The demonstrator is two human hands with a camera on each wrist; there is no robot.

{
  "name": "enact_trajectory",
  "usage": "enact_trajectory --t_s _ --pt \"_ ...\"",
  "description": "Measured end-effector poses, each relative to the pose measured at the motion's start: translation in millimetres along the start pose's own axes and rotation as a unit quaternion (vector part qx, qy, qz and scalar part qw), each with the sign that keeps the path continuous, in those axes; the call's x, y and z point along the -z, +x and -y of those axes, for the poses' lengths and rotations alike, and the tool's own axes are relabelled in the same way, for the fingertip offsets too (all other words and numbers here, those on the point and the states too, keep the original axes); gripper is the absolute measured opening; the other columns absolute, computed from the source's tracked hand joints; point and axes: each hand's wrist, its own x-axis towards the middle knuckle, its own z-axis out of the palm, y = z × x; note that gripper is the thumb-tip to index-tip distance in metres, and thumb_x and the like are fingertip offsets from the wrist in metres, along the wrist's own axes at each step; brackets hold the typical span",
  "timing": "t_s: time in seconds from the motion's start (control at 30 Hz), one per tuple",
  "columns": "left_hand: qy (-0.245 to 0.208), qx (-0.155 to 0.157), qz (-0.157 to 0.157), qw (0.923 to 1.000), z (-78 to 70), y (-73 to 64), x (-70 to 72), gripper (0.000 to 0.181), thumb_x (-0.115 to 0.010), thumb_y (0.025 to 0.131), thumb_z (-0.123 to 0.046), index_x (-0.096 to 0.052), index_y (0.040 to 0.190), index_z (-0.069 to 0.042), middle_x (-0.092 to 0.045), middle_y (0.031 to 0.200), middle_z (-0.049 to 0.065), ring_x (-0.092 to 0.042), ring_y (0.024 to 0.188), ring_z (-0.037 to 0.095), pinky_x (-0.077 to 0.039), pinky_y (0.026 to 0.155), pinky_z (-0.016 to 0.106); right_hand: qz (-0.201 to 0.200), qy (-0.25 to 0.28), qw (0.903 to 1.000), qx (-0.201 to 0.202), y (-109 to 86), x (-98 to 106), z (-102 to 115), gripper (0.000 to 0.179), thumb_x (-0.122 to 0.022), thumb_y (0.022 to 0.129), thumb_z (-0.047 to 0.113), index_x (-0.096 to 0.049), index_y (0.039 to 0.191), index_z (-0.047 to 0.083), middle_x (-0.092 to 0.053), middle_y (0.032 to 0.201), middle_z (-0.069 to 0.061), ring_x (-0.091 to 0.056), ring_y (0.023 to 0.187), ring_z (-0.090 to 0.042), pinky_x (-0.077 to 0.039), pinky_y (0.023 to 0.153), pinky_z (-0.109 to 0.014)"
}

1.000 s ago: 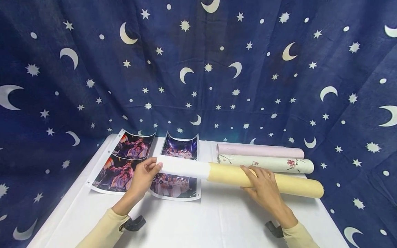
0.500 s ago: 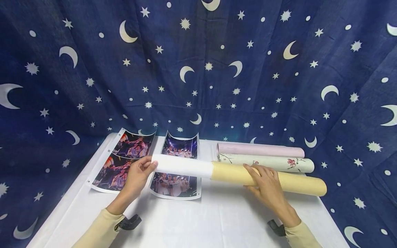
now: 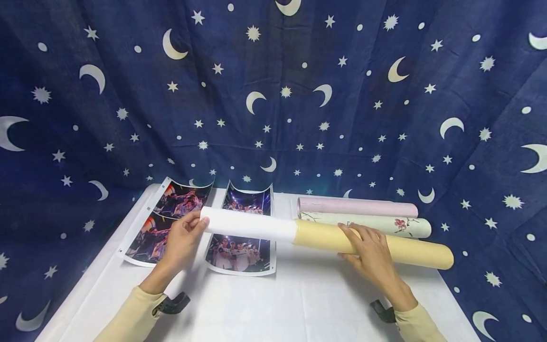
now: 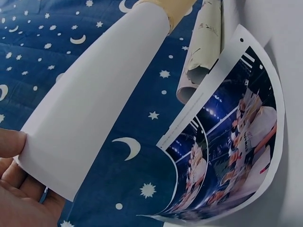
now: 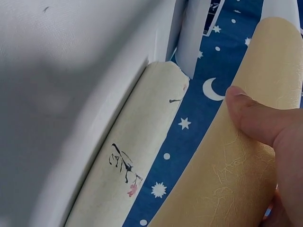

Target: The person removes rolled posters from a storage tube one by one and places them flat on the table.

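Observation:
A white paper roll (image 3: 248, 224) sticks out of the left end of a yellow textured roll (image 3: 410, 248). My left hand (image 3: 183, 240) pinches the white roll's left end between thumb and fingers; in the left wrist view the thumb lies on the edge of the white roll (image 4: 94, 104). My right hand (image 3: 371, 251) grips the yellow roll around its middle, with the thumb along its near side. In the right wrist view the yellow roll (image 5: 222, 161) shows a creased pattern. How far the white roll reaches inside the yellow one is hidden.
Two photo sheets, a left one (image 3: 149, 237) and a right one (image 3: 243, 256), lie curling on the white table (image 3: 273, 308). A pink roll (image 3: 359, 207) and a cream flowered roll (image 3: 384, 225) lie behind the yellow roll. A blue star-patterned curtain (image 3: 273, 95) hangs at the back.
My left hand has moved left with the white roll's end, and more white shows. My right hand and the yellow roll have shifted slightly right.

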Motion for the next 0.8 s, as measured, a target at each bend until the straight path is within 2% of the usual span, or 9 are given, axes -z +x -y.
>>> enact_trajectory --t_s 0.1,0.13,0.2,0.33,0.37,0.4,0.6,0.8 --pt "-0.001 -0.001 -0.004 1.0 -2.8 0.8 3.2 0.03 -0.06 0.097 -0.006 -0.057 0.117 0.016 -0.07 0.084 -0.023 -0.063 0.084 -0.003 -0.049 0.078 0.011 -0.001 0.003 1.0 -0.001 0.3 0 -3 0.085 -0.087 0.064 0.038 -0.053 0.14 0.024 -0.062 0.124 -0.011 -0.057 0.112 -0.037 -0.037 0.095 -0.057" --pt "0.0 0.001 -0.005 1.0 -4.0 1.2 4.5 0.031 -0.06 0.097 -0.007 -0.057 0.118 0.015 -0.07 0.084 -0.023 -0.063 0.081 -0.003 -0.05 0.071 0.012 -0.001 0.005 1.0 -0.003 0.4 0 -4 0.085 -0.087 0.064 0.038 -0.053 0.141 0.024 -0.062 0.125 -0.011 -0.056 0.113 -0.037 -0.037 0.095 -0.057" --pt "0.003 0.005 -0.007 1.0 -6.3 2.6 7.1 0.032 -0.06 0.097 -0.009 -0.056 0.12 0.013 -0.069 0.085 -0.024 -0.064 0.082 -0.003 -0.051 0.07 0.011 0.001 0.011 0.9999 -0.006 0.9 1 -6 0.085 -0.087 0.065 0.037 -0.052 0.141 0.024 -0.061 0.125 -0.01 -0.056 0.114 -0.037 -0.037 0.095 -0.057" --pt "0.013 0.0 -0.006 0.9999 -10.0 5.3 12.4 0.035 -0.06 0.097 -0.01 -0.055 0.124 0.013 -0.068 0.088 -0.026 -0.064 0.086 -0.005 -0.052 0.075 0.009 0.002 0.015 0.9998 -0.01 0.8 2 -10 0.086 -0.087 0.065 0.036 -0.052 0.142 0.024 -0.061 0.124 -0.01 -0.056 0.114 -0.036 -0.036 0.096 -0.057" --pt "0.013 -0.003 -0.004 0.9999 -10.4 6.0 13.8 0.036 -0.06 0.097 -0.009 -0.055 0.124 0.014 -0.067 0.089 -0.026 -0.064 0.09 -0.005 -0.051 0.083 0.009 0.002 0.015 0.9998 -0.01 0.8 2 -11 0.085 -0.087 0.065 0.036 -0.052 0.142 0.024 -0.061 0.124 -0.01 -0.056 0.114 -0.036 -0.036 0.096 -0.057" --pt "0.015 -0.007 -0.004 0.9998 -10.6 6.7 15.2 0.036 -0.06 0.097 -0.009 -0.055 0.124 0.014 -0.067 0.09 -0.027 -0.065 0.09 -0.006 -0.051 0.084 0.008 0.001 0.014 0.9999 -0.01 0.8 3 -12 0.085 -0.088 0.065 0.036 -0.052 0.142 0.024 -0.061 0.123 -0.011 -0.056 0.114 -0.036 -0.036 0.096 -0.057" --pt "0.018 -0.028 -0.006 0.9994 -8.6 13.0 22.6 0.034 -0.059 0.098 -0.011 -0.056 0.122 0.014 -0.068 0.091 -0.025 -0.066 0.089 -0.005 -0.051 0.083 0.009 0.008 0.016 0.9996 -0.023 1.1 5 -17 0.083 -0.087 0.066 0.036 -0.053 0.141 0.023 -0.061 0.12 -0.011 -0.055 0.112 -0.036 -0.035 0.094 -0.056" --pt "0.006 -0.029 -0.012 0.9995 -7.3 15.3 29.4 0.035 -0.059 0.098 -0.011 -0.055 0.121 0.015 -0.071 0.09 -0.023 -0.067 0.089 -0.004 -0.05 0.083 0.009 0.017 0.018 0.999 -0.036 -0.8 6 -22 0.084 -0.086 0.067 0.036 -0.051 0.142 0.024 -0.061 0.121 -0.013 -0.055 0.113 -0.037 -0.035 0.093 -0.056"
